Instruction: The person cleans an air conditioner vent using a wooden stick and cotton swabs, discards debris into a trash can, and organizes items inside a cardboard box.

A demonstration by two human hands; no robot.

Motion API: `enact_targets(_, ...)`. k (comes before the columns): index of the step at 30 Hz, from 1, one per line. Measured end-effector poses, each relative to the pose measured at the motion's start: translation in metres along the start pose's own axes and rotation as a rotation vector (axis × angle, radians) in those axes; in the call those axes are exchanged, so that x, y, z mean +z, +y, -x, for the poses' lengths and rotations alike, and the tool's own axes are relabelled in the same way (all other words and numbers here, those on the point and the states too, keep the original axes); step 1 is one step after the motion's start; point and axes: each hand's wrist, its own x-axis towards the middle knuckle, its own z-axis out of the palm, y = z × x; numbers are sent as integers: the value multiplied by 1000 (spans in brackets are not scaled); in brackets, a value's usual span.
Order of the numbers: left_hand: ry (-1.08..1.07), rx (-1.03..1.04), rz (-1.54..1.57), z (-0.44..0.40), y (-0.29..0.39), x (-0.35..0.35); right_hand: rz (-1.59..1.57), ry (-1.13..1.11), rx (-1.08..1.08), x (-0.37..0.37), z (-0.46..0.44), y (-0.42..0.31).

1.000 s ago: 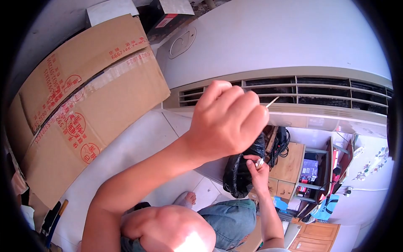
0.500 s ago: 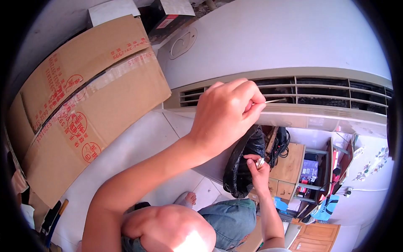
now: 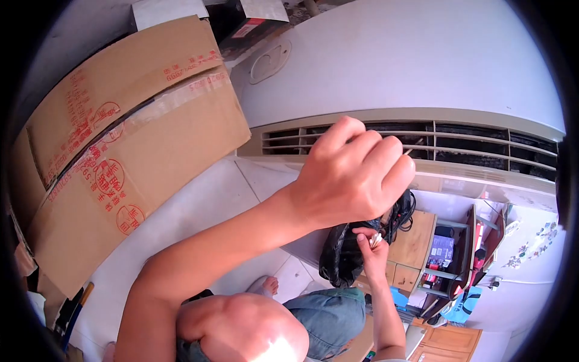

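Observation:
My left hand [image 3: 353,172], back of the hand up, is closed in front of the slatted vent [image 3: 435,139] of a white appliance. A thin pale stick, apparently a cotton swab [image 3: 415,145], pokes out past its knuckles against the slats; the fingertips are hidden. Lower down, my right hand [image 3: 375,259] is closed around a small bundle of white-ended cotton swabs [image 3: 376,241]. Beside that hand hangs a black plastic bag [image 3: 339,259], its upper part covered by my left hand and wrist.
A large cardboard box [image 3: 181,133] with red print stands at the left against the white appliance panel [image 3: 392,60]. Black cables [image 3: 403,217] lie on a wooden cabinet [image 3: 416,238] at the right, near a shelf of small boxes. My bare knee [image 3: 241,326] is at the bottom.
My left hand has moved right and slightly down along the vent and has turned, so its knuckles now hide the pinch and most of the swab. My right hand has barely moved.

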Motion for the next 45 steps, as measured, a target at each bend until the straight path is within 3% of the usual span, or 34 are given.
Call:
enact_targets(2,39,-14,75,-1,0,6,7,1,-8,0,-1,0)
enact_targets(8,-106,-61,185,-5,-14,-14,24,-4,-23,4,-8,-2)
enact_targets(10,-19,-118,233,1,-13,-28,-11,-11,17,4,-8,-4)
enact_targets(19,-175,-19,-6,-9,-18,-22,-31,-26,0,7,-8,-8)
enact_targets(23,-117,-15,-8,-23,-17,-12,-15,-27,-4,6,-8,-5)
enact_targets(25,53,29,-8,-26,-17,4,-9,-24,-4,6,-8,-5)
enact_targets(31,291,116,33,-36,-22,19,-5,-22,3,7,-7,-7)
enact_targets(37,248,139,17,-26,-19,16,-5,-19,5,5,-5,-8)
enact_targets(45,-81,105,-40,-8,-14,-12,-32,-21,7,6,-4,-10)
